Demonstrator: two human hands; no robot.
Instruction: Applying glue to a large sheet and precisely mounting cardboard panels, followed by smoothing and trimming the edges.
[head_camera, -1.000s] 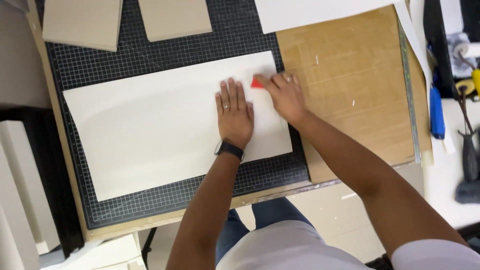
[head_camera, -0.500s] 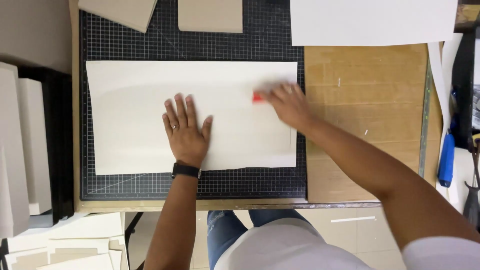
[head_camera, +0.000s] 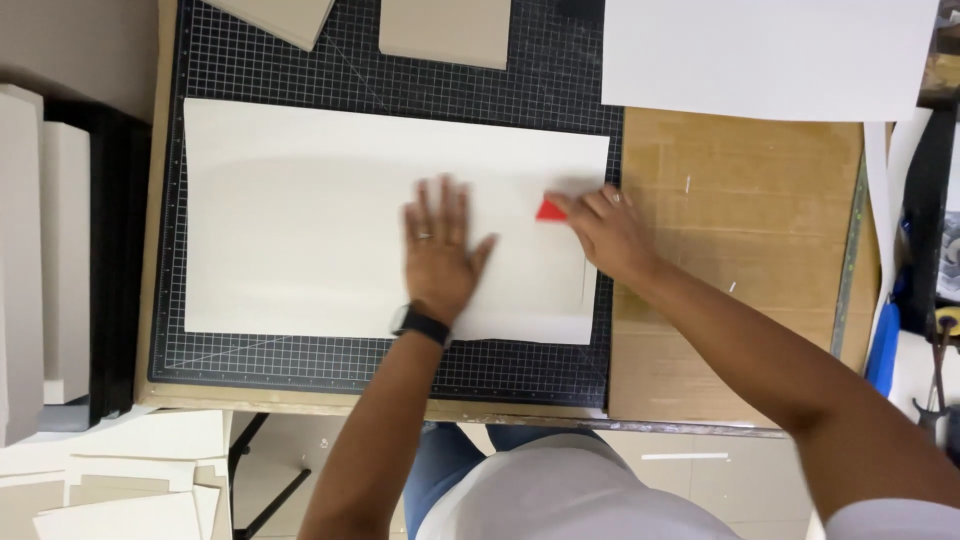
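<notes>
Two hands rest on the white sheet (head_camera: 300, 220) covering the gridded cutting mat (head_camera: 400, 370). My left hand (head_camera: 440, 250) lies flat, fingers spread, holding nothing. My right hand (head_camera: 605, 230) pinches a small red tool (head_camera: 550, 211) near the sheet's right edge. Bare brown board (head_camera: 740, 250) lies rightward; tan cards (head_camera: 445, 30) sit above, well apart.

A cream paper sheet (head_camera: 300, 220) lies on a black cutting mat (head_camera: 400, 75) ruled with a white grid. The small scraper (head_camera: 549, 210) is red; the cardboard (head_camera: 740, 250) beside is brown.
</notes>
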